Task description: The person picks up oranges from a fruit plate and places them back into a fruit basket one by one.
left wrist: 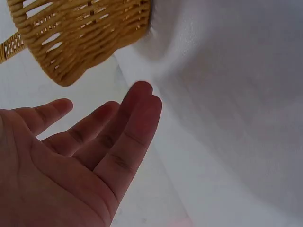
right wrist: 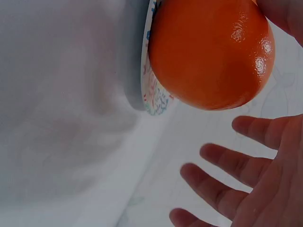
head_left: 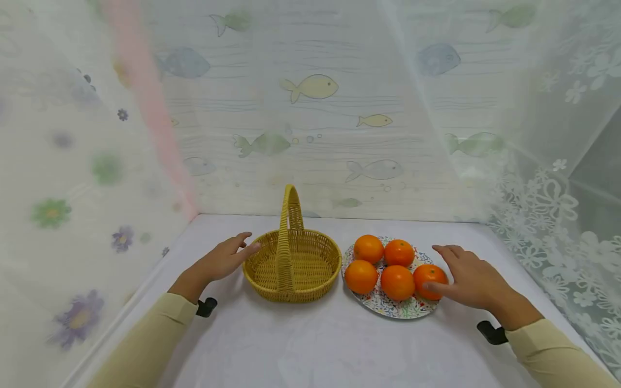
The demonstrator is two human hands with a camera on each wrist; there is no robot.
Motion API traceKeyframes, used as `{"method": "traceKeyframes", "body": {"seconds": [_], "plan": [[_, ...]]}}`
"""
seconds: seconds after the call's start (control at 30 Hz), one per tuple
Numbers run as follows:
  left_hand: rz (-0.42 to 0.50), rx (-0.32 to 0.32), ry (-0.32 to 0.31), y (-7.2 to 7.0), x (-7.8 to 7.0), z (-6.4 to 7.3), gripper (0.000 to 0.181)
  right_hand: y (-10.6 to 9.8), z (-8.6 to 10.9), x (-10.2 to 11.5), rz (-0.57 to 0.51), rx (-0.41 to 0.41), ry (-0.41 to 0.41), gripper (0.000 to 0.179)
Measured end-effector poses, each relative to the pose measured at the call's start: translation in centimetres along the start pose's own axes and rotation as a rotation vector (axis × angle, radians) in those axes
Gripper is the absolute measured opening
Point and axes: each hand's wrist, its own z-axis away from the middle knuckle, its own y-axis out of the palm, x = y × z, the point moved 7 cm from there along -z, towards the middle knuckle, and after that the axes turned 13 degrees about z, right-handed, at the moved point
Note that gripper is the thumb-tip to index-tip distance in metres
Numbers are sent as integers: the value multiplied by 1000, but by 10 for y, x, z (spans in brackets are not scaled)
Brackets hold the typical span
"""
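A yellow woven basket (head_left: 310, 264) with a tall arched handle stands on the table. At its left rim is my left hand (head_left: 220, 261), fingers spread and relaxed, holding nothing; the left wrist view shows the fingertips (left wrist: 142, 111) apart from the basket wall (left wrist: 90, 33). Several oranges (head_left: 398, 282) lie on a round patterned plate (head_left: 388, 310) right of the basket. My right hand (head_left: 468, 277) reaches over the plate's right side, its thumb overlapping the rightmost orange (head_left: 430, 275). In the right wrist view, the other fingers (right wrist: 236, 165) stretch loosely below that orange (right wrist: 213, 52).
A white cloth covers the table (head_left: 291, 350). Sheer curtains (head_left: 310, 118) printed with fish hang at the back, a flowered one (head_left: 77, 226) on the left and white lace (head_left: 553, 215) on the right. A dark wrist strap piece (head_left: 492, 332) juts below the right wrist.
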Motion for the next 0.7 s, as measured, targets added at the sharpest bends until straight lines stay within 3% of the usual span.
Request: {"method": "traceKeyframes", "body": {"seconds": [0.23, 0.57, 0.7], "plan": [[109, 14, -67, 11, 6, -3, 81, 6, 0, 2, -80, 14, -5, 95], [165, -40, -80, 18, 16, -8, 81, 16, 0, 2, -147, 49, 8, 92], [131, -83, -78, 18, 20, -11, 81, 16, 0, 3, -170, 20, 0, 87]]}}
